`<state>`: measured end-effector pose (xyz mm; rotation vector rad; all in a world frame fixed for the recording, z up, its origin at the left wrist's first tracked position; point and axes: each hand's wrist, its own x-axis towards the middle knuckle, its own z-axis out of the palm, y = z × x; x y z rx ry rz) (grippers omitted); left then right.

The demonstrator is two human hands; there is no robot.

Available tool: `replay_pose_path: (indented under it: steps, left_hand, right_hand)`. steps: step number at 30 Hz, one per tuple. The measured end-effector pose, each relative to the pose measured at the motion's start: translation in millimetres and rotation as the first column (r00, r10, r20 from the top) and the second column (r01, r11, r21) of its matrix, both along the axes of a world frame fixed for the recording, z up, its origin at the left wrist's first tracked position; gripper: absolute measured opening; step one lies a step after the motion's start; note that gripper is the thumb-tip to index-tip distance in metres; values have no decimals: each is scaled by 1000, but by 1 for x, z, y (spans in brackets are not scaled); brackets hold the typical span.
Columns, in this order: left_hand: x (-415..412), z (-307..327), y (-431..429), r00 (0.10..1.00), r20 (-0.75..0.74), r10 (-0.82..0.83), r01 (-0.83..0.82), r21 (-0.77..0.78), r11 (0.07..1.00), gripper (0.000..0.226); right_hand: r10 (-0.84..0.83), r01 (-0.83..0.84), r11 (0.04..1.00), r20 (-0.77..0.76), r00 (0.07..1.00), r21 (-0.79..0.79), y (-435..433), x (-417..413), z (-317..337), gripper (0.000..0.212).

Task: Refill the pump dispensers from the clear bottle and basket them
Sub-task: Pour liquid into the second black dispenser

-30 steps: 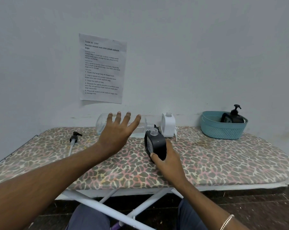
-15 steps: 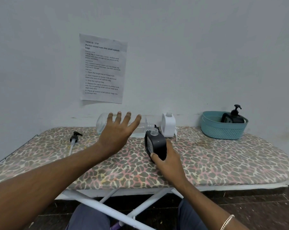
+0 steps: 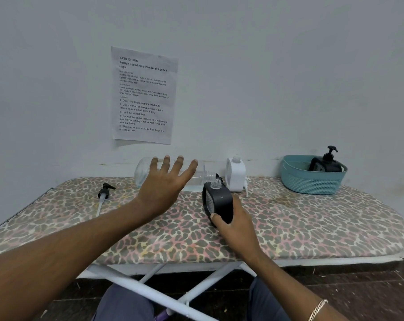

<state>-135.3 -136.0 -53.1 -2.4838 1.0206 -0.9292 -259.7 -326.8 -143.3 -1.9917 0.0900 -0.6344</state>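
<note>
Black dispenser (image 3: 219,202) in right hand (image 3: 238,228), left hand (image 3: 166,186) spread over clear bottle (image 3: 142,173)

Board cover (image 3: 312,228): cloth, matt, leopard print.
Legs (image 3: 138,288): white-painted metal tube, smooth.
Clear bottle (image 3: 141,172): transparent plastic, glossy.
Black dispenser (image 3: 219,202): matt plastic body, clear plastic neck.
White dispenser (image 3: 235,173): smooth plastic, semi-gloss.
Pump (image 3: 106,189): black plastic head, pale tube.
Basket (image 3: 312,184): teal plastic; smooth rim, mesh-textured wall.
Sheet (image 3: 145,96): printed paper, matt.
Wall (image 3: 265,77): painted, matt, scuffed nr. board.
Bracelet (image 3: 318,309): metal, shiny.
</note>
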Motion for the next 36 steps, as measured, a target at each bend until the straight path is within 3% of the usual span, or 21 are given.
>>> replay_pose_path:
  steps: [36]
  left_hand:
    - [0,0,0,1000,15,1,-1,2,1000,98]
  right_hand:
    - [-7,7,1000,0,1000,-8,0,-1,0,51]
